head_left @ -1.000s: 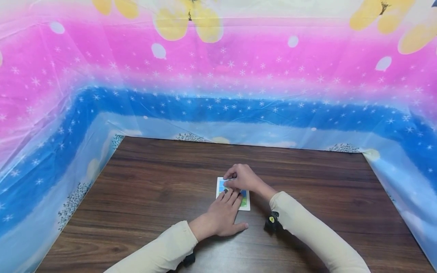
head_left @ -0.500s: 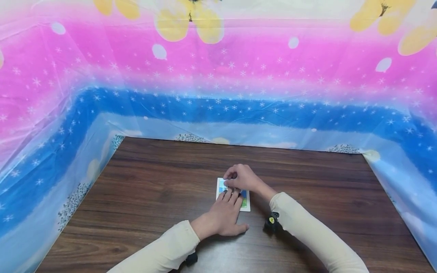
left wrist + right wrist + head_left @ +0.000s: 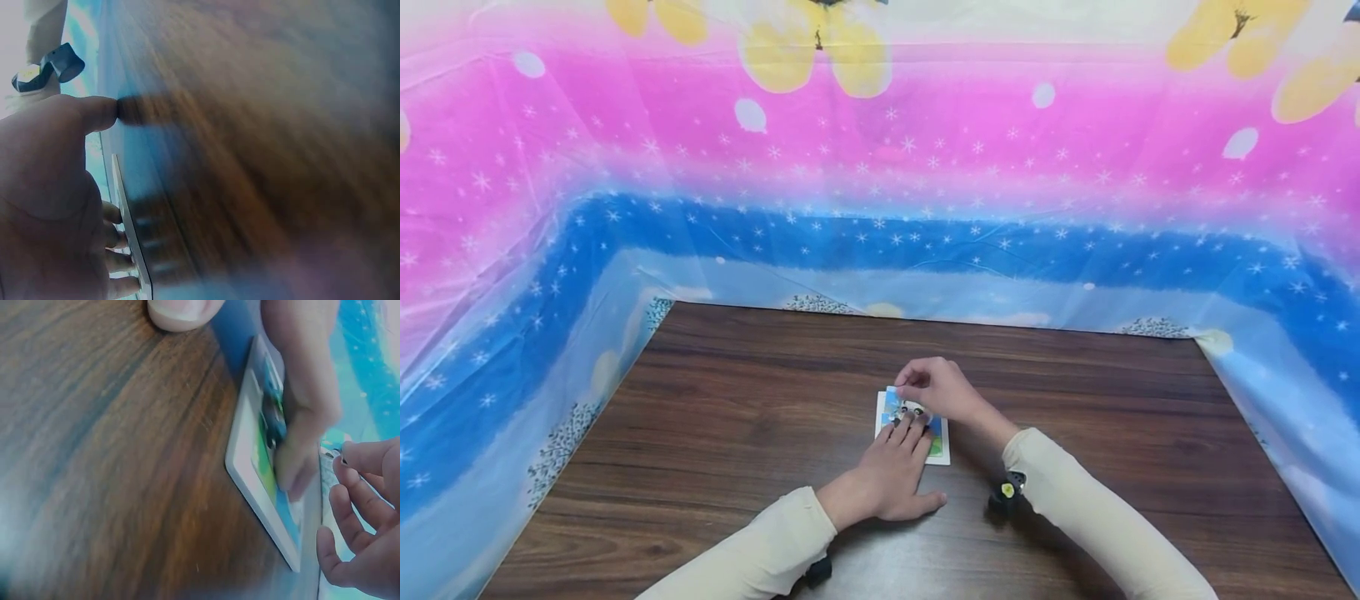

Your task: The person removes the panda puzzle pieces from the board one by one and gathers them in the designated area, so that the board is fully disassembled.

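A small white-framed picture puzzle (image 3: 937, 452) lies flat on the table, with blue, green and a black-and-white animal face in it. Across its lower part rest the fingers of my left hand (image 3: 891, 477), straight and spread, thumb out on the table side. My right hand (image 3: 946, 392) is over the far end of the puzzle. Its thumb and forefinger pinch a light-blue puzzle piece (image 3: 891, 397), which stands up past the frame's top-left edge. The right wrist view shows the white frame (image 3: 240, 447) edge-on and the piece's small tip (image 3: 331, 452) between the fingertips.
The brown wooden table (image 3: 760, 375) reaches out on all sides of the puzzle. A pink and blue printed cloth (image 3: 880, 217) hangs along the back and both sides. Black wrist cameras (image 3: 1003, 496) sit under the sleeves.
My right hand has drawn slightly up and to the right, and the light-blue piece now tilts up from the frame. More of the animal face shows. The left hand stays in place.
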`<action>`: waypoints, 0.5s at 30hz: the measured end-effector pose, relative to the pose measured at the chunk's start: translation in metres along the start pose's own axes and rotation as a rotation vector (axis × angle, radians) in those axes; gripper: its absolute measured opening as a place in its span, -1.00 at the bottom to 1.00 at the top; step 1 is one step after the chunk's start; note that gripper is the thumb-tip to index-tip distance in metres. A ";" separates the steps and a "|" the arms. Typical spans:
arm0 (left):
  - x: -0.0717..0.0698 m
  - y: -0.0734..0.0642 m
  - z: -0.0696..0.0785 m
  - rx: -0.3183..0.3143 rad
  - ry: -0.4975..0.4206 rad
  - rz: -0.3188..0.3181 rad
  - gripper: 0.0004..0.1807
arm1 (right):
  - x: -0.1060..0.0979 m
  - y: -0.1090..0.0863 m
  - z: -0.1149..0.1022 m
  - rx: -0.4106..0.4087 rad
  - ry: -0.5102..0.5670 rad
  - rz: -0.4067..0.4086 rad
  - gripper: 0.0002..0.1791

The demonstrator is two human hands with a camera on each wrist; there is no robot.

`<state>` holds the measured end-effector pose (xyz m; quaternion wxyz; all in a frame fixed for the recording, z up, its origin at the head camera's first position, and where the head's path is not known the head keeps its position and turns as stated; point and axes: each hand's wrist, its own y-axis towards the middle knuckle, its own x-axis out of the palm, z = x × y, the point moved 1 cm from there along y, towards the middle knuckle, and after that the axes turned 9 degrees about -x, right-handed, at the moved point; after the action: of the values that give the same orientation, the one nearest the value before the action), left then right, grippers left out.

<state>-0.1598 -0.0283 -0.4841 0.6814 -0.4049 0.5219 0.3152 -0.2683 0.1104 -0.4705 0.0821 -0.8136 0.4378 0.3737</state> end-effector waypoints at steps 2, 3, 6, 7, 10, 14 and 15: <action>0.001 0.000 0.000 0.002 0.007 0.014 0.03 | -0.007 -0.004 0.001 0.017 -0.006 0.015 -0.94; 0.001 0.000 0.000 0.000 0.009 0.014 0.03 | -0.011 -0.006 0.002 0.024 -0.011 0.022 -0.94; 0.001 0.000 0.001 -0.007 0.017 0.009 0.03 | -0.022 -0.013 0.007 0.043 -0.020 0.046 -0.93; 0.000 -0.001 0.001 -0.010 0.020 0.003 0.03 | -0.026 -0.016 0.009 0.048 -0.019 0.055 -0.93; 0.002 0.000 0.001 -0.010 0.023 0.005 0.04 | -0.039 -0.024 0.014 0.067 -0.030 0.077 -0.93; 0.004 0.001 0.000 0.000 0.009 0.013 0.04 | -0.054 -0.036 0.022 0.090 -0.054 0.097 -0.93; 0.003 0.000 0.000 0.002 0.006 0.013 0.04 | -0.057 -0.039 0.025 0.097 -0.057 0.101 -0.93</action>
<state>-0.1590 -0.0279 -0.4867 0.6780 -0.4020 0.5269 0.3178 -0.2706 0.1822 -0.4566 0.1151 -0.7746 0.4934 0.3786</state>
